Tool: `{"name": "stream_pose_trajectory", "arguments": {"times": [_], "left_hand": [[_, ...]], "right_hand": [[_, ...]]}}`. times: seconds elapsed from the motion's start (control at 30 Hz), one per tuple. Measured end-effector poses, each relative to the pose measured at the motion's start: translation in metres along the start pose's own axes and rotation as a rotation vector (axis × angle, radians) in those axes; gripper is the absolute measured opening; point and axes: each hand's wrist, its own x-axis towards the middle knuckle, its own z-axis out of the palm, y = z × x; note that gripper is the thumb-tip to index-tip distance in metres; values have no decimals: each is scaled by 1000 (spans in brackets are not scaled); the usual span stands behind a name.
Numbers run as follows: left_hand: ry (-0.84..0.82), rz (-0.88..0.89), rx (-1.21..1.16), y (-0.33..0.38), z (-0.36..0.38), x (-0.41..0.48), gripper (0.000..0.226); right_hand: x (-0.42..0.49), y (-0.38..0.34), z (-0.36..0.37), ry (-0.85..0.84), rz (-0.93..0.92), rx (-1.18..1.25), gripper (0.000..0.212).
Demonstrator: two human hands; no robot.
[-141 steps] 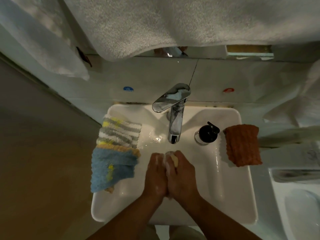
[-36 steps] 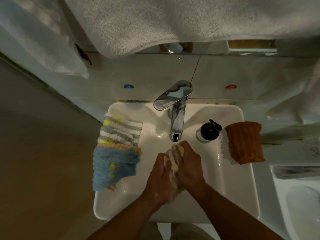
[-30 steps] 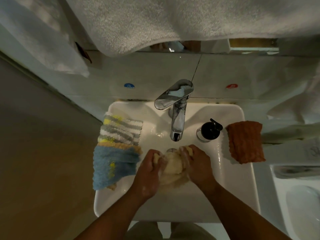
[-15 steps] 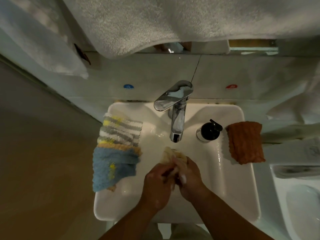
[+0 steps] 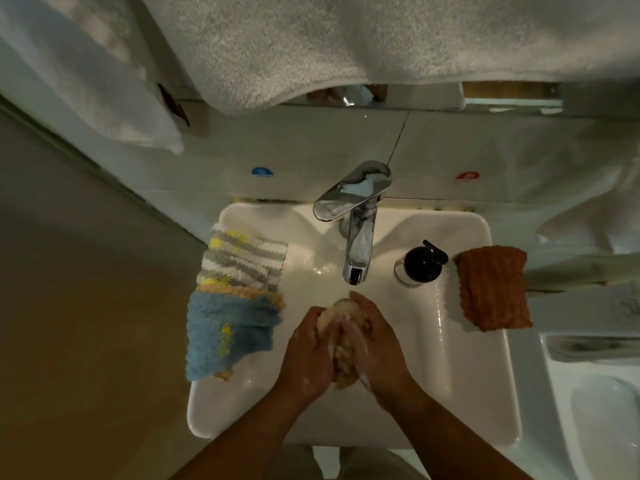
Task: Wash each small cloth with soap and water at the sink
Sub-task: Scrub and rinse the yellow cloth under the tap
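Observation:
A small cream-yellow cloth, soapy and bunched, is pressed between my left hand and my right hand over the basin of the white sink, just below the chrome faucet. Suds cling to both hands. On the sink's left rim lie a grey, white and yellow striped cloth and a blue cloth with an orange-edged one under it. An orange-brown cloth rests on the right rim. A soap dispenser with a black pump stands right of the faucet.
Large white towels hang above the sink and at the left. A mirror edge runs along the tiled wall. Blue and red stickers mark the wall. A second white fixture sits at the right.
My hands keep rubbing the cloth: it was spread wide between them a second ago, then squeezed low, and now it is bunched upright between my palms.

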Motion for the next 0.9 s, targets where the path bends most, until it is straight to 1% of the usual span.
{"name": "stream_pose_trajectory", "arguments": {"times": [0.07, 0.1, 0.17, 0.2, 0.23, 0.27, 0.3, 0.37, 0.43, 0.47, 0.5, 0.57, 0.6, 0.67, 0.73, 0.77, 0.83, 0.9], "left_hand": [[-29, 8, -54, 7, 3, -4, 10], [0, 11, -74, 8, 5, -5, 10], [84, -5, -112, 8, 10, -4, 5], [134, -31, -137, 10, 11, -2, 8], [178, -82, -172, 11, 10, 3, 14], [204, -143, -192, 10, 9, 8, 19], [202, -193, -211, 8, 7, 14, 21], [125, -219, -240, 7, 5, 19, 20], [90, -200, -244, 12, 11, 11, 21], [94, -184, -247, 18, 13, 3, 21], [93, -156, -246, 25, 16, -5, 21], [66, -67, -217, 34, 18, -16, 23], [60, -24, -182, 35, 16, -16, 27], [120, 7, -110, 28, 11, -5, 28], [193, -83, -136, 23, 7, 2, 24], [193, -136, -229, 23, 9, 2, 21], [114, -198, -394, 25, 16, -8, 15], [61, -175, -299, 34, 19, -21, 13]], "right_hand": [[10, -9, -3, 18, -38, -57, 16], [15, -12, -2, 57, -18, -42, 15], [17, -14, 2, 174, 53, -26, 20], [13, -15, 5, 217, 55, -79, 18], [6, -15, 9, 215, 13, -130, 13], [-3, -14, 15, 175, -38, -161, 11], [-11, -14, 21, 122, -76, -154, 13], [-19, -19, 24, 43, -194, -161, 15], [-7, -16, 18, 74, -338, -215, 16], [4, -17, 13, 111, -312, -237, 19], [15, -18, 9, 161, -220, -228, 24], [25, -16, 6, 182, -41, -224, 30], [21, -18, 7, 175, -22, -293, 30], [4, -19, 12, 140, -44, -340, 21], [-16, -25, 14, 78, -106, -307, 13], [-19, -29, 13, 65, -153, -298, 14], [-9, -31, 6, 89, -231, -366, 16], [8, -35, -3, 139, -129, -350, 26]]}}
